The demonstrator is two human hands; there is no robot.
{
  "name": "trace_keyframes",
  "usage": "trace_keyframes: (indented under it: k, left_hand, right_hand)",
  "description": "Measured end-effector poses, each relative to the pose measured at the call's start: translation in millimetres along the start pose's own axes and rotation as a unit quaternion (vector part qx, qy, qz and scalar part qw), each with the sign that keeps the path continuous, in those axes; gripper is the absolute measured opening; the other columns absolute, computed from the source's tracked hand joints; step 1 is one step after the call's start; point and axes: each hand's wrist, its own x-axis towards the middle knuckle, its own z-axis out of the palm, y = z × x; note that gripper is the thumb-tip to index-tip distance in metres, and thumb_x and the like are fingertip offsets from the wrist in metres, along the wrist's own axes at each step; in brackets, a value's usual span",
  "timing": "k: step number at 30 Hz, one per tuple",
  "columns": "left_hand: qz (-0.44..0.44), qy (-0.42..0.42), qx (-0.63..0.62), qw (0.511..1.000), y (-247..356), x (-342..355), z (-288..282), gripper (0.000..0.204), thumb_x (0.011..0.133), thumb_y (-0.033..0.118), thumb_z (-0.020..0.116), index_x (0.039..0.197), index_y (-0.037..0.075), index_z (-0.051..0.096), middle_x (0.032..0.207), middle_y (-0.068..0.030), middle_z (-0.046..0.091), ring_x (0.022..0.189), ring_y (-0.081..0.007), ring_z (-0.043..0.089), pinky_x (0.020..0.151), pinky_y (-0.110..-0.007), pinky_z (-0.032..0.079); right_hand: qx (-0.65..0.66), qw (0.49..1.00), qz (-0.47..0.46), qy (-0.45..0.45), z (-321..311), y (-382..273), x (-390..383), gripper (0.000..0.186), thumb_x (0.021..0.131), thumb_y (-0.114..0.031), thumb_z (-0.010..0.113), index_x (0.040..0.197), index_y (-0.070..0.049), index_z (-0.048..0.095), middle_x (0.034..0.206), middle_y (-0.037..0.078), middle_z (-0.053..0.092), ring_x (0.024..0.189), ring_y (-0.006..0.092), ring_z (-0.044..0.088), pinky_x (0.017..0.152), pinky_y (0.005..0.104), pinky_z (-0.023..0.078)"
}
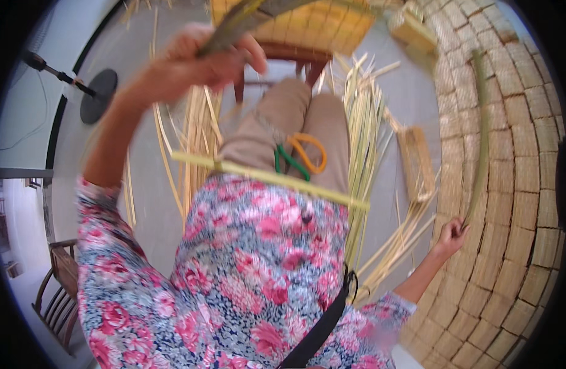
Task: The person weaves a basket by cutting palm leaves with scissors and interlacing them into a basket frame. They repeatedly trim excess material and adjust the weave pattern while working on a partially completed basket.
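My left hand (203,58), raised at the upper left and slightly blurred, is closed around a broad greenish-brown plant strip (249,18) that bends off past the top edge. Out to the right, my right hand (450,237) grips the lower end of a long, thin, curved green strip (483,129) pointing upward. Whether both hands hold one and the same strip I cannot tell. Across my lap lies a pale yellow-green flat strip (271,178). Scissors with one orange and one green handle loop (309,154) rest on my thighs; their blades are hard to make out.
Bundles of split strips lie on the floor left (200,141) and right (363,117) of my legs. A dark red wooden stool (283,50) stands ahead under yellow woven material (344,27). Stacked woven blocks (498,203) line the right; a wooden chair (62,283) stands lower left.
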Motion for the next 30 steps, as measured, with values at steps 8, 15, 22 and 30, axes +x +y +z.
trace_keyframes:
  k: [8, 15, 22, 30]
  left_hand:
    - [-0.174, -0.244, 0.091, 0.95, -50, 1, 53, 0.021, 0.101, 0.018, 0.056, 0.099, 0.0, 0.066, 0.066, -0.0068, 0.055, 0.059, -0.0138, 0.054, 0.054, -0.032, 0.043]
    - [-0.05, -0.258, 0.313, 0.913, -78, 4, 130, 0.026, 0.085, 0.025, 0.07, 0.09, 0.0, 0.064, 0.08, -0.0197, 0.065, 0.082, -0.0374, 0.068, 0.071, -0.05, 0.052]
    - [-0.036, -0.167, 0.337, 0.926, -92, -12, 152, 0.034, 0.083, 0.026, 0.073, 0.104, 0.004, 0.057, 0.098, -0.0137, 0.059, 0.097, -0.0331, 0.061, 0.079, -0.046, 0.049]
    - [0.055, -0.049, 0.336, 0.939, -79, -22, 150, 0.056, 0.082, 0.028, 0.076, 0.13, 0.006, 0.055, 0.122, -0.0163, 0.06, 0.113, -0.0348, 0.058, 0.093, -0.045, 0.049]
  right_hand:
    - [-0.001, 0.999, -0.039, 0.017, -2, -63, -16, 0.024, 0.1, -0.013, 0.056, 0.112, 0.006, 0.049, 0.086, 0.01, 0.046, 0.066, 0.0139, 0.047, 0.048, 0.0233, 0.042]
    - [-0.08, 0.997, -0.009, 0.004, 19, -37, 3, 0.017, 0.099, -0.011, 0.058, 0.107, 0.004, 0.054, 0.088, 0.011, 0.05, 0.071, 0.015, 0.047, 0.051, 0.0224, 0.038]
    - [-0.279, 0.958, 0.06, 0.012, 25, 99, 5, 0.013, 0.099, -0.013, 0.061, 0.103, -0.001, 0.059, 0.088, 0.008, 0.061, 0.063, 0.0106, 0.047, 0.05, 0.0214, 0.038]
    - [-0.247, 0.96, 0.132, -0.002, 42, 176, -15, 0.013, 0.098, -0.014, 0.064, 0.096, -0.001, 0.061, 0.085, 0.004, 0.062, 0.06, 0.0097, 0.049, 0.049, 0.0211, 0.04]
